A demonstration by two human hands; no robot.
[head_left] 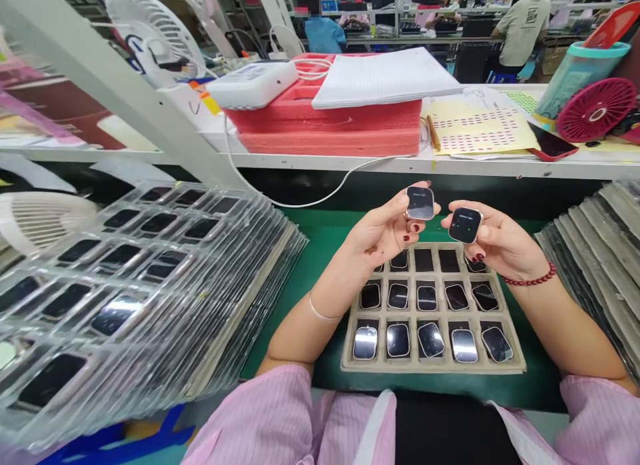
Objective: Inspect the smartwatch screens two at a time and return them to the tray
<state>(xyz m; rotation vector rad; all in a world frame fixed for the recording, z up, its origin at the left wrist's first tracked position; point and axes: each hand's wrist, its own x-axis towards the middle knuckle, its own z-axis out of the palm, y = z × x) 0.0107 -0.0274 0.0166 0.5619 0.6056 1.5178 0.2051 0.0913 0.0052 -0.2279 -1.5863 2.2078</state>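
Observation:
My left hand [387, 228] pinches a square smartwatch body [420, 203] by its edges, its dark screen facing me with a faint line of text. Close by on the right, my right hand [505, 242] grips a second smartwatch body [465, 225], whose dark screen shows small text and a green dot. Both are held above a beige compartment tray [434, 365]. Strapless watch bodies lie in its front and middle rows, such as a tilted one [431, 340]. Two compartments in the back row hold no watch; my hands partly cover that row.
At left rises a tall stack of clear plastic trays [240, 318], watches in the top one. Another tray stack [600, 252] stands at right. A shelf ahead carries red foam [330, 135], papers [385, 78] and a phone [553, 145]. A white cable [300, 204] hangs below its edge.

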